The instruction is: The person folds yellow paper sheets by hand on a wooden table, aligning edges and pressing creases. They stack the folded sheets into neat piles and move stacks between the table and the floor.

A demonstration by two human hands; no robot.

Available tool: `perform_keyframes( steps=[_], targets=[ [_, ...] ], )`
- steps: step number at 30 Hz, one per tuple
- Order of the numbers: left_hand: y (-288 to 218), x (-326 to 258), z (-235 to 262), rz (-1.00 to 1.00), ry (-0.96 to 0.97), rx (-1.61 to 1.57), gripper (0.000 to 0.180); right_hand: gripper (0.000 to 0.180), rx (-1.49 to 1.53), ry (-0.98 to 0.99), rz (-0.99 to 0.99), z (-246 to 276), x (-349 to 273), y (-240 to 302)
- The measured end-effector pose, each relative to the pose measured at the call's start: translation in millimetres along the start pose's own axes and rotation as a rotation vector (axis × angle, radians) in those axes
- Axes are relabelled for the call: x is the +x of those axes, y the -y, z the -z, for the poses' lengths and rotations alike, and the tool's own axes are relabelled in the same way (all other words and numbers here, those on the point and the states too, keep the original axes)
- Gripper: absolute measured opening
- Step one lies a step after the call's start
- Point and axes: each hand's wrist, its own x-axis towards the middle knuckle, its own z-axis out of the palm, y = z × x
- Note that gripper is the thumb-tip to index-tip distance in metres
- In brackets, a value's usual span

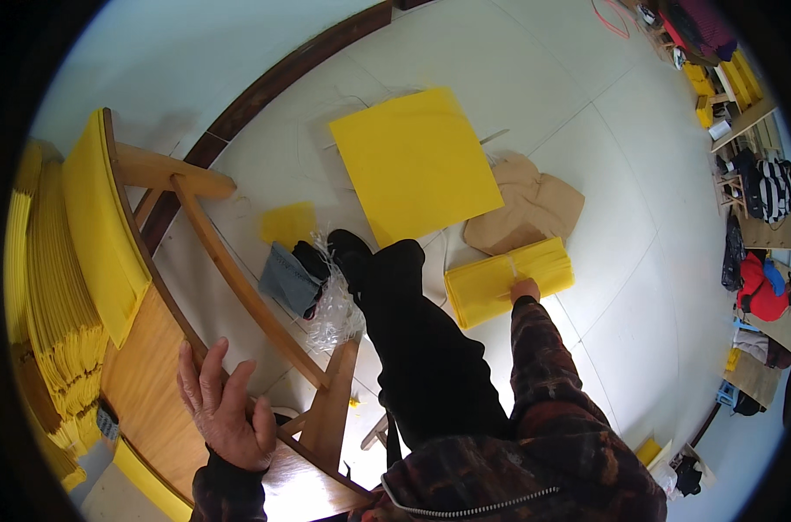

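Yellow tied bundle (508, 280), one, under right hand (525, 290), fingers hidden; left hand (224, 407) spread wide on wooden table (152, 383).

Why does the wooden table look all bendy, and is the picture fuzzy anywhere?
Head view: the fisheye lens bows the wooden table edge and floor lines near the rim; corners are black. Light is soft and even, shadows faint. The left hand and right hand look sharp.

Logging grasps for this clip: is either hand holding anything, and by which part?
The right hand grips the tied bundle of yellow sheets at its near long edge on the floor. The left hand rests open on the wooden table.
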Motion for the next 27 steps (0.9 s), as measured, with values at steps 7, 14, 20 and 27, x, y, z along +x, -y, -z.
perform_keyframes(
  steps=[7,14,20,27],
  targets=[
    [-3,2,1,-0.013,-0.002,0.034,0.030,0.034,0.284,-0.094,-0.158,-4,-6,-1],
    [-2,-1,1,0.019,0.036,0.070,0.031,0.030,0.245,-0.029,-0.084,35,-31,-3],
    [1,0,0,-0.011,0.052,0.109,0.030,0.021,0.420,-0.096,0.017,36,-66,-48],
    [2,-1,2,-0.004,0.086,0.100,0.032,0.016,0.380,-0.003,-0.127,-14,-113,-107]
  ],
)
